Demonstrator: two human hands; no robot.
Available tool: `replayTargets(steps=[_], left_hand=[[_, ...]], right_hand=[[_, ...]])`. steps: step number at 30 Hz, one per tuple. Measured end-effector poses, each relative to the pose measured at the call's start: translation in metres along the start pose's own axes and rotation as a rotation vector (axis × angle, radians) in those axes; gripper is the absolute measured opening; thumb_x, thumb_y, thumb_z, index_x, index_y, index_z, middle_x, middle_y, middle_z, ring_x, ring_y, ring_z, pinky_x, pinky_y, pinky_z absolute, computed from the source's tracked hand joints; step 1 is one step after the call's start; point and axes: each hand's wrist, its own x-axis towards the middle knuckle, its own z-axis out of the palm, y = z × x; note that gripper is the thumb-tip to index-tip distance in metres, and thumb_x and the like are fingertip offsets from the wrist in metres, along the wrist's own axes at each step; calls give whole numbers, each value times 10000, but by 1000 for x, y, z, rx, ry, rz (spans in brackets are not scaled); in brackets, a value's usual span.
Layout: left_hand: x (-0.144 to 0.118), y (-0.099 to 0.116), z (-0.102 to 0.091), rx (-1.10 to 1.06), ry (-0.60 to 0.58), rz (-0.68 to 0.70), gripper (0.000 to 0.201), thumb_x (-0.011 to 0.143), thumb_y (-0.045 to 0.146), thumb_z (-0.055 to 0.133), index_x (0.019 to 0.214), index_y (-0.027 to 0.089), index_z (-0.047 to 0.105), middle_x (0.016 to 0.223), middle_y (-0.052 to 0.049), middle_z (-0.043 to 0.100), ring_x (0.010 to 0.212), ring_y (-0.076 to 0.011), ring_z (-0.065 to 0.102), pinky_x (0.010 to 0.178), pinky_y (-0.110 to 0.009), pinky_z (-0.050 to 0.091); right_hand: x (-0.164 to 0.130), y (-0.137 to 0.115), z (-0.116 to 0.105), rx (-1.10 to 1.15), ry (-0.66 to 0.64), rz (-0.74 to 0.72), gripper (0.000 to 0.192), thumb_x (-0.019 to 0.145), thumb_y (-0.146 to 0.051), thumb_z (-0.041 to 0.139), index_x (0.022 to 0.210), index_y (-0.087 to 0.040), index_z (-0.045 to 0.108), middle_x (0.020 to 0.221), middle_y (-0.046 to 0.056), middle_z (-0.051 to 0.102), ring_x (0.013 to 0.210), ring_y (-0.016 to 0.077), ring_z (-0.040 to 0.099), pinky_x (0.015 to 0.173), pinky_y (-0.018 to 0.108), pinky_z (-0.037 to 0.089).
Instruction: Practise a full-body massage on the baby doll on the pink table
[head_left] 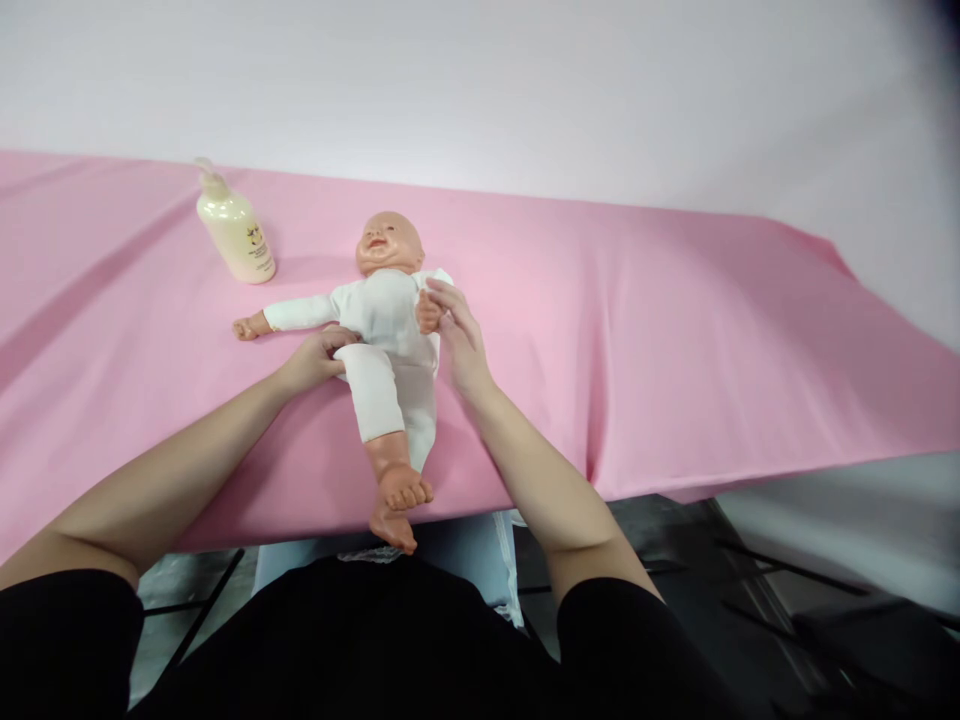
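Note:
A baby doll in a white bodysuit lies on its back on a pink cloth, head away from me and bare feet hanging over the near edge. My left hand grips the doll's white clothing at its hip, by the upper leg. My right hand holds the doll's small hand and wrist against its chest. The doll's other arm stretches out to the left on the cloth.
A cream pump bottle stands on the pink cloth behind and left of the doll. The cloth-covered table ends just in front of my body; dark floor and metal bars lie below on the right. A pale wall rises behind the table.

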Motion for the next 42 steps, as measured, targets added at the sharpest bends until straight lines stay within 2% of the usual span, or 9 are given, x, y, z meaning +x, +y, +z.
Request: replayTargets(steps=[4, 9, 16, 20, 25, 28, 31, 36, 42], left_hand=[[0, -1, 1, -32, -15, 23, 366, 750, 517, 786, 823, 163, 728, 948, -90, 751, 1163, -320, 592, 1068, -490, 458], [2, 0, 2, -34, -9, 49, 330, 730, 498, 800, 757, 182, 711, 983, -104, 768, 1182, -329, 605, 1067, -501, 464], [1, -4, 1, -62, 21, -4, 320, 732, 502, 782, 778, 188, 742, 946, -95, 750, 1145, -321, 625, 1043, -468, 485], [1, -1, -1, -78, 16, -14, 385, 780, 551, 753, 879, 180, 778, 1000, -103, 755, 1135, -309, 634, 1036, -443, 490], [2, 1, -2, -68, 5, 6, 428, 786, 584, 749, 880, 167, 782, 1007, -106, 758, 1057, -285, 658, 1008, -427, 499], [2, 3, -2, -47, -2, 4, 410, 812, 572, 731, 907, 177, 790, 990, -97, 762, 1028, -268, 660, 1010, -427, 493], [2, 5, -2, -51, -2, 0, 398, 826, 560, 718, 935, 187, 798, 992, -95, 766, 1028, -265, 659, 1011, -431, 492], [2, 4, -2, -52, -3, -13, 394, 789, 556, 750, 893, 179, 792, 978, -102, 765, 1058, -282, 654, 1026, -440, 494], [2, -6, -1, -73, 25, -31, 376, 694, 539, 812, 798, 181, 764, 968, -107, 756, 1163, -328, 624, 1082, -468, 470]], right_hand=[[9, 20, -8, 171, 150, 153, 599, 918, -724, 416, 1355, -346, 572, 1441, 53, 569, 1222, 253, 636, 875, 419, 614], [13, 34, -17, 236, 198, 208, 632, 914, -746, 366, 1382, -360, 542, 1470, 66, 545, 1170, 267, 661, 795, 401, 598], [5, 14, -1, 286, 200, 204, 521, 894, -701, 506, 1266, -346, 587, 1286, 29, 640, 1105, 209, 671, 777, 319, 575], [-1, 1, 7, 215, 97, 128, 518, 891, -673, 557, 1273, -324, 578, 1281, 40, 632, 1108, 204, 661, 873, 362, 590], [-8, -13, 5, -49, -83, -106, 497, 931, -646, 533, 1278, -297, 603, 1472, 91, 515, 1410, 283, 476, 1142, 513, 470], [-9, -19, 3, -185, -231, -164, 488, 937, -637, 535, 1265, -287, 626, 1493, 109, 502, 1440, 311, 446, 1185, 574, 413], [-9, -21, 4, -222, -294, -193, 486, 931, -632, 557, 1255, -280, 642, 1485, 117, 512, 1441, 323, 445, 1213, 594, 372], [-9, -19, 4, -135, -250, -174, 485, 937, -612, 562, 1303, -296, 609, 1513, 107, 480, 1447, 315, 444, 1192, 584, 409], [-7, -10, 4, 29, -54, -13, 540, 885, -649, 606, 1319, -330, 567, 1505, 62, 495, 1402, 273, 489, 1080, 474, 534]])
